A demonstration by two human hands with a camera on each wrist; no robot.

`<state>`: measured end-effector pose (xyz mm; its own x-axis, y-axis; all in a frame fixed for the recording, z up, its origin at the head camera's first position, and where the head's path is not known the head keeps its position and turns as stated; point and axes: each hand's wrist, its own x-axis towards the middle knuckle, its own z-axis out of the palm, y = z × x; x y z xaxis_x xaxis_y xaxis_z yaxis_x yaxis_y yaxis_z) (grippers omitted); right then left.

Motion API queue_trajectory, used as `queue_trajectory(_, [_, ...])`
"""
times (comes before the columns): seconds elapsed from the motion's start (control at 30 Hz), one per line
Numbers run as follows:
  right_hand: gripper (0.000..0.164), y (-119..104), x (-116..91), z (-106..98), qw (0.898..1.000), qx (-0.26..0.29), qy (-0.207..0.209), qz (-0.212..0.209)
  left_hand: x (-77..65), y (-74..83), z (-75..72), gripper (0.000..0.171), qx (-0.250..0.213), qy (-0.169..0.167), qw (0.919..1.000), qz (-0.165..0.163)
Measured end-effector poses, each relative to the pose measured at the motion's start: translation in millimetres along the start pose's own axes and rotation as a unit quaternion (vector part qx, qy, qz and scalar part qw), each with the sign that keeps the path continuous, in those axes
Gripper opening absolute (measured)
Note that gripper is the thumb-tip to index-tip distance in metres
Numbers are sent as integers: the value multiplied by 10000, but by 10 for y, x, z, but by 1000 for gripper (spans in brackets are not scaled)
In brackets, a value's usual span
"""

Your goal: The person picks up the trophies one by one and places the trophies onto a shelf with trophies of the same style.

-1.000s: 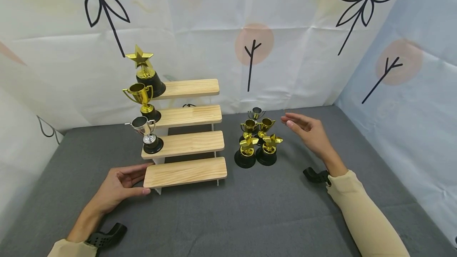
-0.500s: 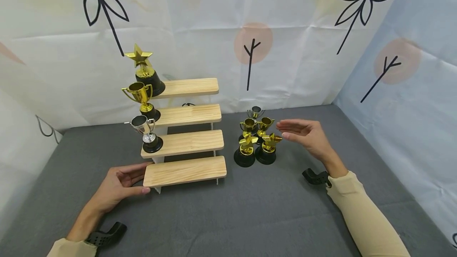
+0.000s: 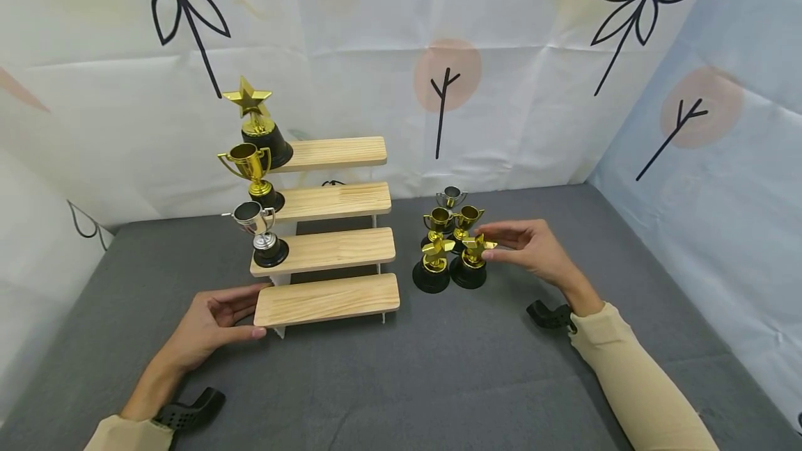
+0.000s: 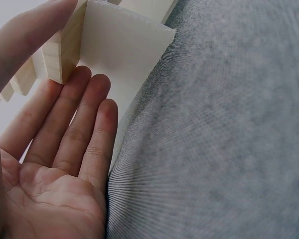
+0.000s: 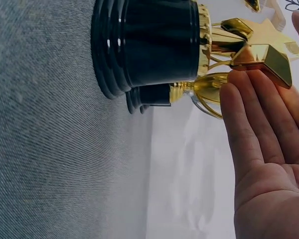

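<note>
Judged under half done: a gold star trophy (image 3: 258, 124), gold cup (image 3: 255, 174) and silver cup (image 3: 261, 238) stand at the left on the stand's (image 3: 335, 200) three farther shelves; five trophies (image 3: 432, 277) stand to the right on the desk (image 3: 470, 367). Right hand (image 3: 528, 249), fingers straight, touches the near-right star trophy (image 3: 468, 271); left hand (image 3: 209, 322), fingers extended, touches the lowest shelf's (image 3: 328, 301) left end.

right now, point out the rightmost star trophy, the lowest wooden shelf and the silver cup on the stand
Rightmost star trophy (image 3: 474, 261): head view, gold neck.
Lowest wooden shelf (image 3: 327, 299): head view, top face.
Silver cup (image 3: 264, 241): head view, silver stem.
</note>
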<state>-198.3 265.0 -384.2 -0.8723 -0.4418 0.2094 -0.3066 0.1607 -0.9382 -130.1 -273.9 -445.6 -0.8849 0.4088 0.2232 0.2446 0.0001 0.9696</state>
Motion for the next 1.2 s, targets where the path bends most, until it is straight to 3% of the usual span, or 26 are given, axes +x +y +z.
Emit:
queue_trajectory(0.53, [35, 70, 33, 104, 9990, -346, 180, 225, -5, 1, -4, 66, 18, -31, 10000, -7])
queue_trajectory(1.2, [31, 56, 29, 140, 9974, -592, 390, 106, -8, 4, -10, 65, 53, -19, 9999, -128])
